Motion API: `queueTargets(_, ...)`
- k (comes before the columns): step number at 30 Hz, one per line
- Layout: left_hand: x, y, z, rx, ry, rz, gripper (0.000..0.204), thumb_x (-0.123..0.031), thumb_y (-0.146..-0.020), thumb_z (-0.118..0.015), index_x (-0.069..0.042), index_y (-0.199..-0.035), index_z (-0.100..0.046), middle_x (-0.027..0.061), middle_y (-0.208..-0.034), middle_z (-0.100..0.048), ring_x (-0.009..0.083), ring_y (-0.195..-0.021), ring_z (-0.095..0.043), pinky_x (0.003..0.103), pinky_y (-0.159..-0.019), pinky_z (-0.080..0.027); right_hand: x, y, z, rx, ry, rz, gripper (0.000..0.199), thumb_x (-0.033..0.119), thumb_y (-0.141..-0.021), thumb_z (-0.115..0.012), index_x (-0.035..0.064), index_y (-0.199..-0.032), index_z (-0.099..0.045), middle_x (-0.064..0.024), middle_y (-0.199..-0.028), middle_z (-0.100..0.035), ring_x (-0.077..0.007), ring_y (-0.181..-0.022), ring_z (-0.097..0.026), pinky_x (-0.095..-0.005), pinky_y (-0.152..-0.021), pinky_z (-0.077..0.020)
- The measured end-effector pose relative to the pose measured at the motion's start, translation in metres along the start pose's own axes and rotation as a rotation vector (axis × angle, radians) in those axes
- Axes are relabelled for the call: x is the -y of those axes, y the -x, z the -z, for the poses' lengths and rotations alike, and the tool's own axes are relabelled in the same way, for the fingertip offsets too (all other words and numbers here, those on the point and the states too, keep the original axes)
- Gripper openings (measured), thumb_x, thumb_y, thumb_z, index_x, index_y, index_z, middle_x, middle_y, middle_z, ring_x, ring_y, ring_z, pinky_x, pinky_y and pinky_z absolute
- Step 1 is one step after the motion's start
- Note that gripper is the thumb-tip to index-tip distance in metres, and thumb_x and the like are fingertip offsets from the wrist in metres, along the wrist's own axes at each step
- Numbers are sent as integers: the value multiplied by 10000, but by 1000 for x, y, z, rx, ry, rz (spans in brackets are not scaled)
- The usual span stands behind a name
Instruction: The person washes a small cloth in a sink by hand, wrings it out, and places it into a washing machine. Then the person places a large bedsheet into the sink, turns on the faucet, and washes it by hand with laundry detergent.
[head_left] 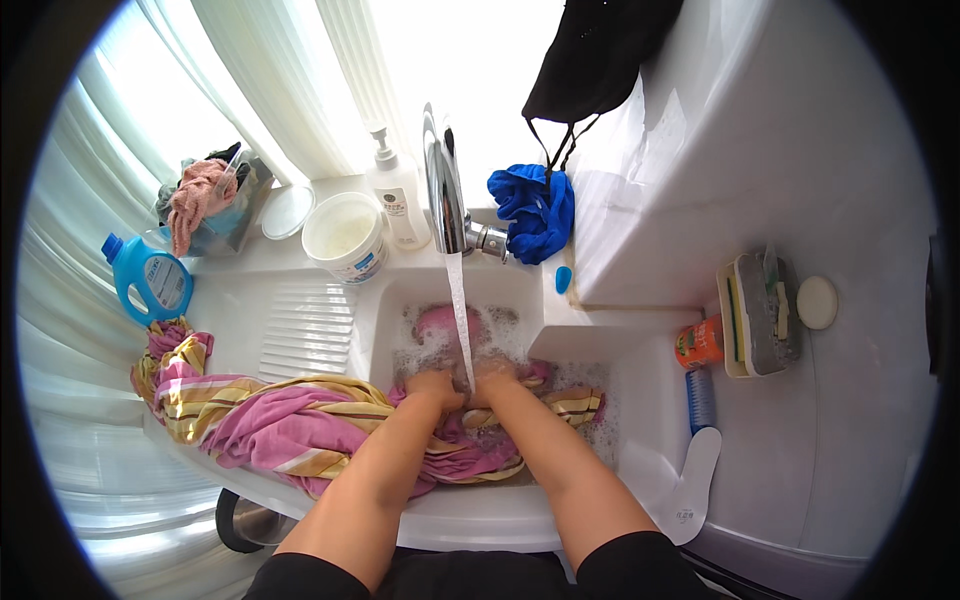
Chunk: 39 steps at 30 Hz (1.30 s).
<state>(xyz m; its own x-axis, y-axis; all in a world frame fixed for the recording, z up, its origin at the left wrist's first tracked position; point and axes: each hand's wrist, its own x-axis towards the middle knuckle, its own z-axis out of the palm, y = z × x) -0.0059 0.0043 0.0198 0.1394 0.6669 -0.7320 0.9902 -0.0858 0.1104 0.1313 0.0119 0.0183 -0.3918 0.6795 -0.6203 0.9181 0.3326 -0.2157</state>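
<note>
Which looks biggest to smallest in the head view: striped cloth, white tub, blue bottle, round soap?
1. Striped cloth, by far the largest.
2. White tub and blue bottle look about alike; the fisheye rim squeezes the bottle, so I won't rank them.
3. Round soap, smallest.

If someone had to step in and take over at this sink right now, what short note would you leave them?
Left hand and right hand: both pressed together on the pink and yellow striped cloth in the soapy basin, right under the running tap. I can't tell how the fingers grip.
Where things are: about half the cloth hangs left over the ribbed washboard; the rest sits in suds.
Done: cloth wet and soaped where the hands are.
Left: the draped half looks unwashed; water is on.
Nearby: blue detergent bottle, white tub.
</note>
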Motion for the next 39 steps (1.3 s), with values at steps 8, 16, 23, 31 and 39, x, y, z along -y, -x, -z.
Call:
queueTargets(8, 11, 71, 3, 30, -136, -63, 769, -608, -580, -742, -113, -1159, -637, 134, -1128, -651, 306, -1062, -615, 421, -899, -488, -21, 71, -40, -234, -119, -121, 378, 374, -657, -726, 49, -840, -664, -172, -892, -670, -337, -852, -644, -408, -776, -509)
queueTargets(16, 25, 127, -3, -372, 200, -265, 407, -402, -633, -702, -51, -839, -717, 201, -819, -676, 348, -794, -669, 424, -730, -529, -107, 169, 17, 171, -1097, -256, 321, 271, -764, -725, -19, -900, -704, -64, -812, -671, -130, -716, -620, -289, -618, -507)
queueTargets(23, 66, 169, 27, -44, 1259, -9, 454, -385, -708, -709, 38, -870, -671, 98, -762, -667, 170, -680, -632, 312, -631, -491, -137, 180, 14, -177, -1695, -415, 242, 252, -817, -670, 29, -902, -631, -67, -830, -646, -182, -748, -645, -325, -723, -532)
queueTargets(31, -2, 149, 58, -155, 89, -174, 977, -653, -692, -646, -121, -1435, -300, 241, -1402, -400, 391, -1162, -529, 485, -923, -449, -4, 114, 4, -514, -87, -91, 700, 514, -775, -611, 146, -1349, -452, -234, -1428, -297, -410, -1314, -310, -502, -985, -401)
queueTargets(39, -18, 39, -24, -242, -204, -117, 900, -755, -779, -428, -203, -1475, -284, 182, -1530, -179, 417, -1405, -133, 686, -1051, -58, -14, 15, -73, -546, -4, -7, 816, 505, -830, -514, 53, -1458, -255, -258, -1515, -133, -386, -1411, -147, -467, -1141, -153)
